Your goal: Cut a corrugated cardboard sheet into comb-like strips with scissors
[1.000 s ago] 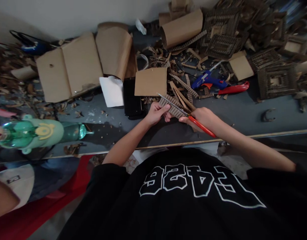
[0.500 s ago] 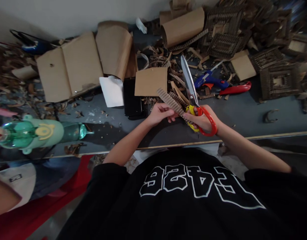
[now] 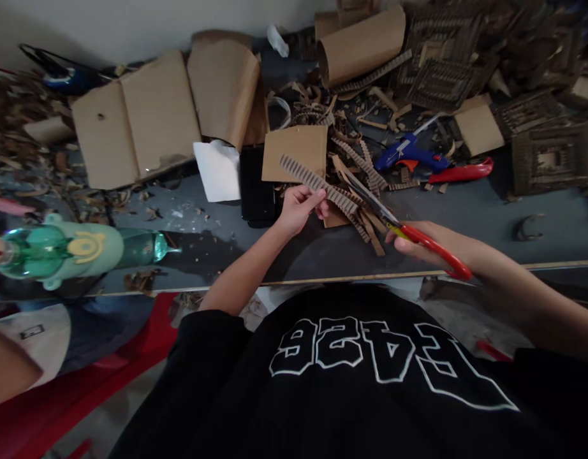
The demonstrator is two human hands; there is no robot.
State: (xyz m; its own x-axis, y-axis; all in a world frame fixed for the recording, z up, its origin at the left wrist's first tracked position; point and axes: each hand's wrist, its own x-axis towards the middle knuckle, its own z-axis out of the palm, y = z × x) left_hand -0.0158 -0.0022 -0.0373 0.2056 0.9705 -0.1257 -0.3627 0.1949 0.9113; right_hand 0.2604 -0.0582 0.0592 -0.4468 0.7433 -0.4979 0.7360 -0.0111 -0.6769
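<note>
Between the thumb and fingers of my left hand [image 3: 301, 209] is a strip of corrugated cardboard [image 3: 301, 175], its ridged face up and slanting down to the right. My right hand [image 3: 423, 245] is closed around the red and yellow handles of a pair of scissors [image 3: 430, 245]. The scissor blades point up and left, over loose cardboard strips [image 3: 370, 226] just right of the held strip. From this angle I cannot tell how far the blades are apart. A flat cardboard piece [image 3: 294, 143] lies behind my left hand.
A black phone [image 3: 257, 191] and a white paper [image 3: 217, 172] lie left of my hands. A blue glue gun [image 3: 411, 153] and a red-handled tool [image 3: 463, 171] lie to the right. A green bottle [image 3: 97, 247] lies at left. Ridged cardboard frames [image 3: 547, 159] fill the far right.
My right hand has moved right with the scissors, away from the cardboard strip, and the scissors have turned to point further left. The strip stays in my left hand, its far end shifted left.
</note>
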